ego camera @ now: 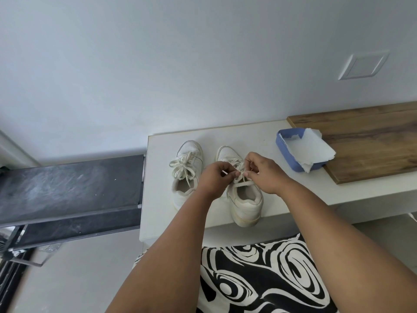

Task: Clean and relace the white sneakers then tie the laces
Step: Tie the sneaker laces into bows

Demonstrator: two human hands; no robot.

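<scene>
Two white sneakers stand side by side on a white counter (162, 213), toes pointing away from me. The left sneaker (186, 175) carries a tied bow of cream laces over its tongue. Over the right sneaker (246, 202) both of my hands meet above the tongue. My left hand (214, 179) pinches one end of that shoe's lace (242, 182), and my right hand (262, 171) pinches the other part of it. My fingers hide most of the knot. The right sneaker's heel reaches the counter's front edge.
A blue shallow tray (282, 145) holding torn white paper towel (311, 150) sits right of the shoes, partly on a wooden board (365, 141). A dark grey shelf (70, 188) adjoins the counter on the left. A white wall rises behind. My patterned black-and-white clothing fills the bottom.
</scene>
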